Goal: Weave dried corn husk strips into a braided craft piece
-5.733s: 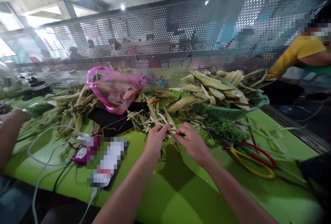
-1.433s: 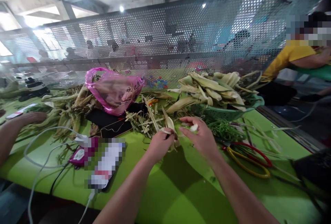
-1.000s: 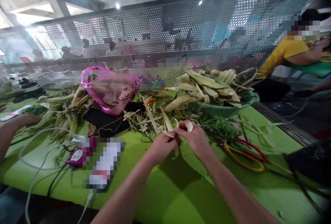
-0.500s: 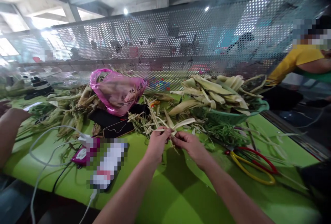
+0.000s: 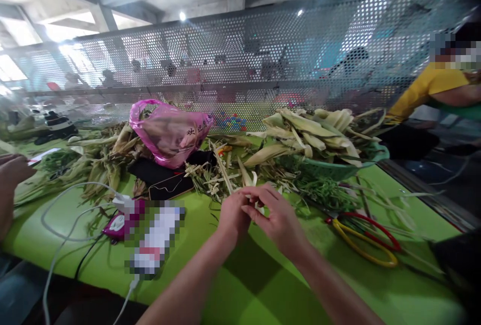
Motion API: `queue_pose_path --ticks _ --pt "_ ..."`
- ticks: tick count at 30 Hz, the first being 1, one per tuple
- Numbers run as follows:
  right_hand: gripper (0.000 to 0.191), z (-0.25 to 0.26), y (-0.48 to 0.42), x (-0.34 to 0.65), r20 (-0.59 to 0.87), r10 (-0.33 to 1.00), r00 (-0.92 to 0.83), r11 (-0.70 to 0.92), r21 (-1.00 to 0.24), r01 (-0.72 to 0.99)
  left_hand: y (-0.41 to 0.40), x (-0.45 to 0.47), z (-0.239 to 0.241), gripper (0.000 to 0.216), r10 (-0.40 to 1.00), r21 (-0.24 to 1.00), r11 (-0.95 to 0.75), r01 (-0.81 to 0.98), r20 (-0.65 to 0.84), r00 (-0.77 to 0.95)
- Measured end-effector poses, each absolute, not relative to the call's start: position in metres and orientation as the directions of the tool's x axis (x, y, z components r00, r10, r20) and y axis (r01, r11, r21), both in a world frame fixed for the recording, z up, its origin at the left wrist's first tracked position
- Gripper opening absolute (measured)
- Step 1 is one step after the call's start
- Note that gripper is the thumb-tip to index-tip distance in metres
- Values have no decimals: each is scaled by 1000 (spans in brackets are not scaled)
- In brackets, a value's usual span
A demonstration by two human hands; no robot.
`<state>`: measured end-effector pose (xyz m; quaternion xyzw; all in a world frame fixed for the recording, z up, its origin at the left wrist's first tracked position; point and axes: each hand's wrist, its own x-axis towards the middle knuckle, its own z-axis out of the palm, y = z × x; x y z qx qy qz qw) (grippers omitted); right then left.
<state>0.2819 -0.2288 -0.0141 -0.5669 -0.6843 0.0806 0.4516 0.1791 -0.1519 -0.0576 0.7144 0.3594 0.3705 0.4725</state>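
On the green worktop [image 5: 259, 295], a phone [image 5: 154, 245] lay left of the person's arms and scissors [image 5: 389, 265] to the right. Between these, the left hand [image 5: 233, 212] was closed on a pale husk [image 5: 246, 177] that poked up beyond the fingers; the right hand [image 5: 274, 217] curled against the left, its hold unclear. Farther back sat a green basket [image 5: 336, 168] and a pink bag [image 5: 171, 134], before a perforated screen [image 5: 233, 39].

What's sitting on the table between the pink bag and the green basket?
In the head view, husk strips and scraps lie between the pink bag and green basket, plus a larger pale husk and something orange.
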Motion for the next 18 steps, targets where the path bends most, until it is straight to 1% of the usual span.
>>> queue_pose_path --ticks 2,4,7,9,11,14,16,18 --pt "14 -16 -229 283 555 830 62 357 -612 706 -152 180 -59 15 827 876 -415 244 252 503" --pt "9 -18 -230 289 574 809 125 334 -624 706 -149 180 -58 13 829 892 -397 216 248 501" --pt "8 -21 -229 300 537 804 256 243 -689 683 -145 178 -54 18 846 975 -218 53 161 507" --pt "9 -22 -227 306 507 812 288 206 -711 673 -143 177 -51 18 844 996 -62 -56 82 530" --pt "11 -22 -224 310 508 821 261 222 -705 674 -144 176 -48 14 827 987 76 -139 16 561" --pt "15 -22 -222 312 531 822 205 273 -684 677 -146 174 -44 10 774 938 245 -244 -38 632" --pt "17 -24 -220 313 539 821 186 287 -672 682 -147 172 -42 13 745 897 330 -293 -57 664" --pt "18 -26 -220 314 545 821 169 300 -664 685 -148 170 -40 17 731 873 376 -312 -72 679"
